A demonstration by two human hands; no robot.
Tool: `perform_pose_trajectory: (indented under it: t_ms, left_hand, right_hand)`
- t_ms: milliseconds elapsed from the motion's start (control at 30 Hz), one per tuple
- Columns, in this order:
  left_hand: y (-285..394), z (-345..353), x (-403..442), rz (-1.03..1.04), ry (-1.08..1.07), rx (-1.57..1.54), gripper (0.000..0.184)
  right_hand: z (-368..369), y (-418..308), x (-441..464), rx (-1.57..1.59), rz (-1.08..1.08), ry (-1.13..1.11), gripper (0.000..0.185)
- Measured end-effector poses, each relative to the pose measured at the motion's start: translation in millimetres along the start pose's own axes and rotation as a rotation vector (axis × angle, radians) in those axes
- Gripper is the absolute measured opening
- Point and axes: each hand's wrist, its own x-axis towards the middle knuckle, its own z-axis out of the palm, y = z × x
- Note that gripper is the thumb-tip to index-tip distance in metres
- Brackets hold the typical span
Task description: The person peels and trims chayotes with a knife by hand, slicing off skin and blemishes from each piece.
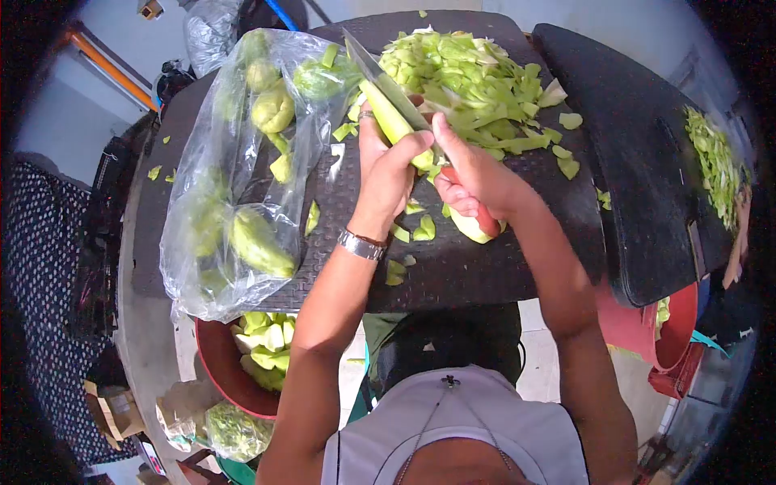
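Observation:
My left hand [386,162] is closed around a pale green, peeled chayote piece [386,117], holding it up at a slant above the dark woven-pattern table [339,275]. In my right hand [478,182] is a knife [380,73]; its red handle shows between the fingers, and the wide blade lies along the chayote piece, tip pointing to the far left. My right thumb rests near the base of the blade. Below the right hand another pale green piece [473,230] sits on the table, partly hidden. Scattered peel bits [424,228] surround both hands.
A large heap of green peelings [461,77] lies at the back. On the left, a clear plastic bag [234,170] holds several whole chayotes. Beneath the table's left edge, a red tub [218,356] contains cut pieces. A black board [622,162] and a red bucket [679,323] are at right.

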Motion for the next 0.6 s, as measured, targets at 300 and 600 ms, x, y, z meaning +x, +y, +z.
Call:
perform_pose_trajectory:
  t_ms: [300, 600]
  left_hand:
    - [-5.9, -11.1, 3.2, -0.138, -0.016, 0.010, 0.066]
    - [-9.5, -8.1, 13.4, -0.216, 0.179, -0.076, 0.044]
  right_hand:
    - [-23.9, -4.7, -1.4, -0.065, 0.058, -0.109, 0.080]
    - [-18.3, -5.0, -17.2, -0.045, -0.191, 0.088, 0.051]
